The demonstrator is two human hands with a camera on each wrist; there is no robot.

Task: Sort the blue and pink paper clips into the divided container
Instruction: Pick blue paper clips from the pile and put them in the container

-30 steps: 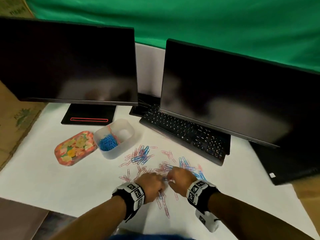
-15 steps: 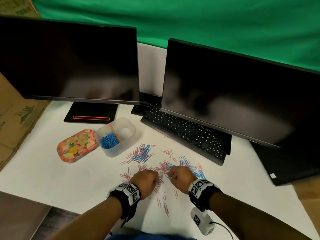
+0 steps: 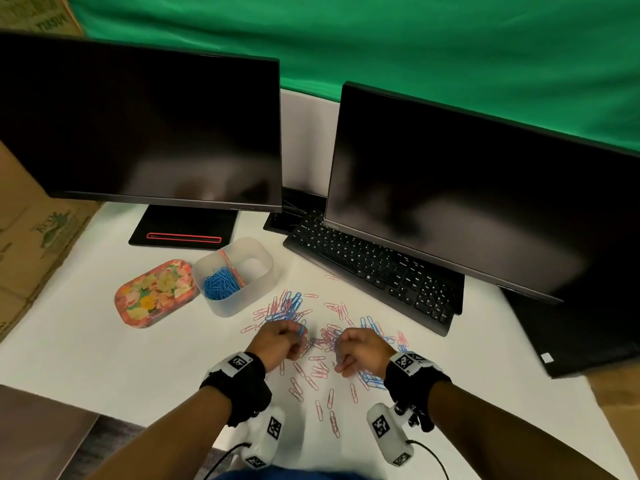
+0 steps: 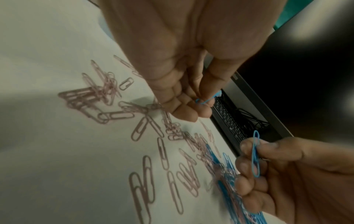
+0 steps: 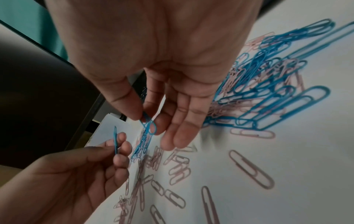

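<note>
On the far left of the desk (image 3: 86, 358) lies a floral lid (image 3: 156, 292), with the divided container (image 3: 239, 303) just right of it; its left compartment holds blue clips, while the right looks nearly bare. Nearer, the left hand (image 3: 277, 341) pinches one blue paper clip (image 4: 205, 101). Loose pink paper clips (image 3: 311, 372) and blue ones lie scattered between and around both hands. The right hand (image 3: 363, 349) pinches another blue clip (image 5: 147, 125). These are light, stiff, slick wire, likely to tangle; take each by its rounded end.
</note>
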